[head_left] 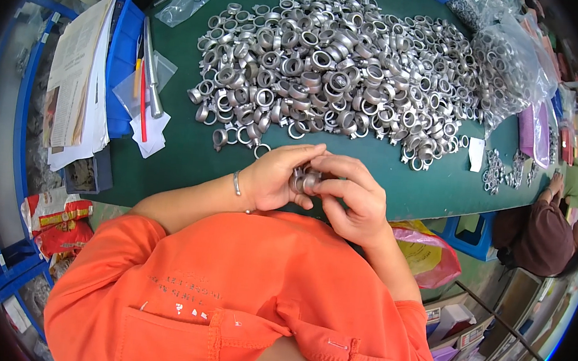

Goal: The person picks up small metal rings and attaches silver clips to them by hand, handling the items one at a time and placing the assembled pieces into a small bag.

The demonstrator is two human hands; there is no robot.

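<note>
Close to my body, my left hand and my right hand meet at the near edge of the green table. Between them are grey metal rings, small castings with short lugs; fingers hide part of them, so how many I cannot tell. The left hand cradles the rings in its curled palm, thumb on top. From the other side, the right fingertips pinch them. Just beyond my hands spreads a large heap of similar metal rings, with one loose ring lying nearest my left hand.
On the left stands a blue tray with papers, beside a red pen and a metal rod. A plastic bag of rings sits at the far right. Smaller parts lie near another person. A blue stool stands below.
</note>
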